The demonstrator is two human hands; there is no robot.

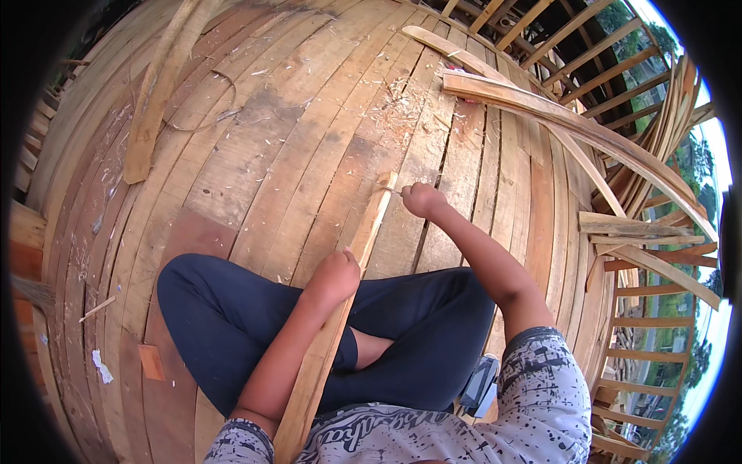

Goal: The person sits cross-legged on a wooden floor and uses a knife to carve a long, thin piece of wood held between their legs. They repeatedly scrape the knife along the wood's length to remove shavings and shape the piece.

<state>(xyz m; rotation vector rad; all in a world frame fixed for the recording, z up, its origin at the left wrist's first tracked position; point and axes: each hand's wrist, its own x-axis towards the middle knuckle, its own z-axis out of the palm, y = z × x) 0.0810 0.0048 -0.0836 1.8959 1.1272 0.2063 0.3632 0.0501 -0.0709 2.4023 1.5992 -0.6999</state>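
Note:
A long narrow wooden plank point(326, 346) slants across my lap, from beside my body up to its far end above the floor. Partway along it, my left hand point(335, 277) is closed around the plank's edge. My right hand point(423, 201) makes a fist near the far end. From that fist a thin bladed tool point(393, 190) points left, its tip at or against the plank's end. Its handle is hidden in my fingers, so I cannot tell its exact kind.
Wood shavings point(406, 108) litter the board floor point(263, 178) ahead. A curved timber point(572, 124) lies at the right, and another board point(154, 100) at the far left. Slatted railing point(653, 356) borders the right side. A grey box-like device point(481, 384) sits by my right thigh.

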